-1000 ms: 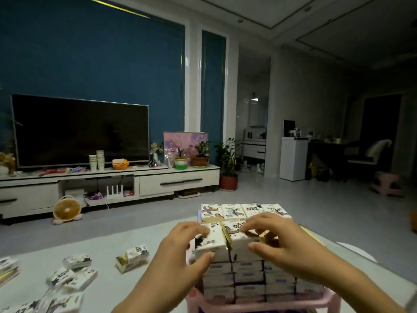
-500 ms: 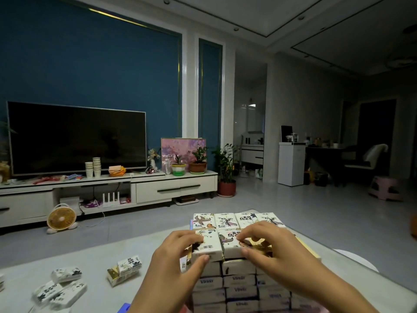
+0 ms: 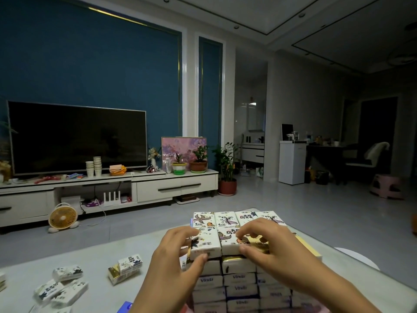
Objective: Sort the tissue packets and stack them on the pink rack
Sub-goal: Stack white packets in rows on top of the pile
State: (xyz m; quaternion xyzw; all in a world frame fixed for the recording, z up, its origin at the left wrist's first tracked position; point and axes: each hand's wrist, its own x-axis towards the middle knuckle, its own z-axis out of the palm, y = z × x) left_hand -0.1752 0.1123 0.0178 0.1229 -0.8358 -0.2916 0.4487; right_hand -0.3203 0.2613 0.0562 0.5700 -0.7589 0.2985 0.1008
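1. Most of it looks done. A tall stack (image 3: 239, 283) of tissue packets stands several layers high on the counter (image 3: 101, 254). The pink rack (image 3: 312, 307) under it barely shows.
2. The left hand (image 3: 171, 267) grips the near-left top packet (image 3: 206, 241), thumb under its front edge. The right hand (image 3: 270, 247) pinches the neighbouring packet (image 3: 232, 241). I'd say both are being seated.
3. Left to do: loose packets (image 3: 61, 288) lie well apart on the left, and a small pair (image 3: 126, 266) sits nearer the stack.
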